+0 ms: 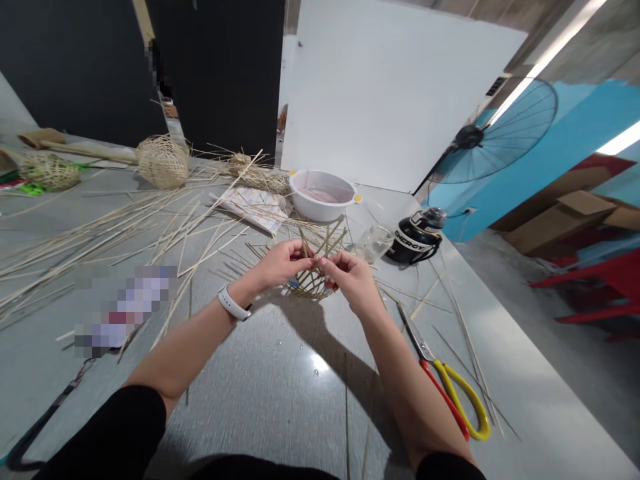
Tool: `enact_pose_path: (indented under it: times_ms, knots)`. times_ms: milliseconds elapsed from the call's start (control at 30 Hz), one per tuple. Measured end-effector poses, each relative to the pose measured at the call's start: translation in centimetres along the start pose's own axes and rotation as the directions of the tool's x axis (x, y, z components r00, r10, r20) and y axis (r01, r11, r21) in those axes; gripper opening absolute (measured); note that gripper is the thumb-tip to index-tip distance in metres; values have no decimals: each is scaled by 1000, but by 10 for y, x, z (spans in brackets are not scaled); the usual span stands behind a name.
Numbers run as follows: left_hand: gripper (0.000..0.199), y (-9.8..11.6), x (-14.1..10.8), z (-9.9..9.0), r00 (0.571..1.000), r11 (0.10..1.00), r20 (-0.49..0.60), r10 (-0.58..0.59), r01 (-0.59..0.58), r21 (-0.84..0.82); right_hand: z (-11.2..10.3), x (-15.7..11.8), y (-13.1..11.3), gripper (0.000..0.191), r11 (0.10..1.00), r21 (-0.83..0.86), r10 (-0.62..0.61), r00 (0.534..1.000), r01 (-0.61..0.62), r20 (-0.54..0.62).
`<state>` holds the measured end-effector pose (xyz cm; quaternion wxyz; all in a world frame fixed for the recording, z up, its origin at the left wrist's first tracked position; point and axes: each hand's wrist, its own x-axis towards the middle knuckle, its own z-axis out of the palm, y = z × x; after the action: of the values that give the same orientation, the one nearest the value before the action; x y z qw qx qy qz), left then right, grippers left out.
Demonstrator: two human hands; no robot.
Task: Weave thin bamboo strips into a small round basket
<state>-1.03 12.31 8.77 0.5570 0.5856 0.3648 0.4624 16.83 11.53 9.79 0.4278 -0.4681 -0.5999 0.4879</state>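
Note:
A small, half-woven bamboo basket [309, 285] sits on the grey table in front of me, its loose strips sticking up and out around the rim. My left hand [287, 262] pinches at the rim from the left, thumb and fingers closed on a bamboo strip. From the right, my right hand [349, 273] pinches at the same spot, its thumb tip almost meeting the left one. The strip between the fingertips is mostly hidden. A white band [233, 303] is on my left wrist.
Scissors [430, 363] with red and yellow handles lie right of my right forearm. Behind stand a white basin [323, 195], a glass jar [376, 241] and a black bottle [415, 237]. Bamboo strips [165, 230] spread leftward near a finished woven basket [163, 161]. A blurred phone-like object [130, 307] lies left.

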Motion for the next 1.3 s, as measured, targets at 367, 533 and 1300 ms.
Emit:
enact_pose_path:
  times_ms: [367,533,1300]
  knots:
    - [21,-2,-1,12,989,994,-108,105,-104,15,2,-2,-2,41,990,-76,-122,989,117,-78]
    - [26,-2,-3,13,990,989,-62,129,-124,75,0,0,-2,41,996,-44,-85,994,82,-71]
    - [32,-4,0,7,984,987,-151,-91,69,-146,0,-2,2,35,985,-129,-116,992,111,-38]
